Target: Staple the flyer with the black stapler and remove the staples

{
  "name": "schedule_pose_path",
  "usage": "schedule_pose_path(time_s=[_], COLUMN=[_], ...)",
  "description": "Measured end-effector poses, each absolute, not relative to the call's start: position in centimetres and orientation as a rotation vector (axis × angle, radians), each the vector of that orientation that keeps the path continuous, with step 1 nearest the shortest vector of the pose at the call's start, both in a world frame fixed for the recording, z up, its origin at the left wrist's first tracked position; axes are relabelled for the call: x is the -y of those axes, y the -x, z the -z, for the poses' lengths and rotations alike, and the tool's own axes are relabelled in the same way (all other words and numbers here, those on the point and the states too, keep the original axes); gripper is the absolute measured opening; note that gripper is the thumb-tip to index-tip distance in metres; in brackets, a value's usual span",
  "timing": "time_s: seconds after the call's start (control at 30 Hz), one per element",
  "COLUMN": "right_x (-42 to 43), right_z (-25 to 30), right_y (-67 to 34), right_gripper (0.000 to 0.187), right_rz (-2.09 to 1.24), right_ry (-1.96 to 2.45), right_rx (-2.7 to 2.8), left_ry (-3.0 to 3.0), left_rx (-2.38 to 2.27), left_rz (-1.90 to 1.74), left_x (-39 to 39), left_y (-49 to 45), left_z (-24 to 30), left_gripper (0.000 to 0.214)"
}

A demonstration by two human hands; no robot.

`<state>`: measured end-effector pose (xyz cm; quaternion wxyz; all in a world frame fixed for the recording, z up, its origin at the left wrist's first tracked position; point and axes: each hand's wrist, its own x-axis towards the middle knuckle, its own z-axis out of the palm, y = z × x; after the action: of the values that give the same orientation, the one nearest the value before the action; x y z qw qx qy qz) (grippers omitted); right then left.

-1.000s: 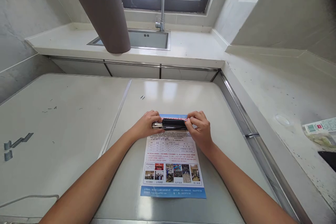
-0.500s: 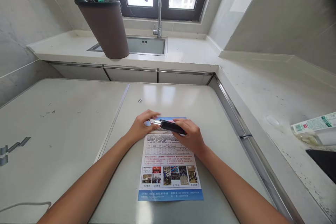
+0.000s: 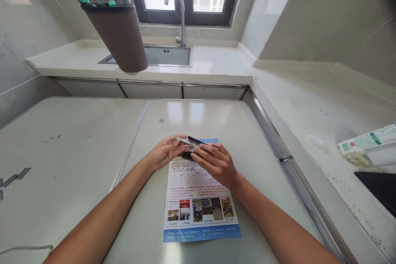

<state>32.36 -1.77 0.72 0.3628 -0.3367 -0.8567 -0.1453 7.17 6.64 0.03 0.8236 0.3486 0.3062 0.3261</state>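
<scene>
Over the flyer (image 3: 201,189), the stapler (image 3: 193,145) runs lengthwise ten-to-four o'clock, metal end pinched by the left hand (image 3: 165,151), body gripped by the right hand (image 3: 219,163).

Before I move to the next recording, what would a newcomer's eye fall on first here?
Probably the opened stapler at the middle, between the left hand and the right hand, above a printed flyer on the white table. Behind, a tall brown bin stands on the counter, partly hiding the sink.

Head camera looks forward, down over the table (image 3: 235,128).
</scene>
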Motion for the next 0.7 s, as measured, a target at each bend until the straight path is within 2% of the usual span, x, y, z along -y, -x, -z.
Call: schedule_pose_path(time_s=[0.17,0.4,0.53,0.7], right_x=[2.0,2.4,2.3,1.6], right_z=[-1.4,-1.5,-1.1,-0.7], right_y=[-31.9,-31.6,-31.8,-32.7], right_gripper=[0.027,0.03,0.039,0.025], right_rz=[0.597,0.599,0.421,-0.134], right_ry=[0.827,0.853,1.041,1.158], right_rx=[2.185,2.195,1.98,1.749], left_ry=[-0.715,-0.724,-0.748,-0.88], left_rx=[-0.594,-0.608,-0.69,-0.914], left_rz=[-0.717,-0.769,-0.907,-1.174], left_x=[-6.7,-7.0,-7.1,-7.5], left_y=[-7.3,-7.2,-7.4,-7.3], left_z=[-0.1,0.4,0.3,0.3], left_gripper=[0.033,0.034,0.031,0.036])
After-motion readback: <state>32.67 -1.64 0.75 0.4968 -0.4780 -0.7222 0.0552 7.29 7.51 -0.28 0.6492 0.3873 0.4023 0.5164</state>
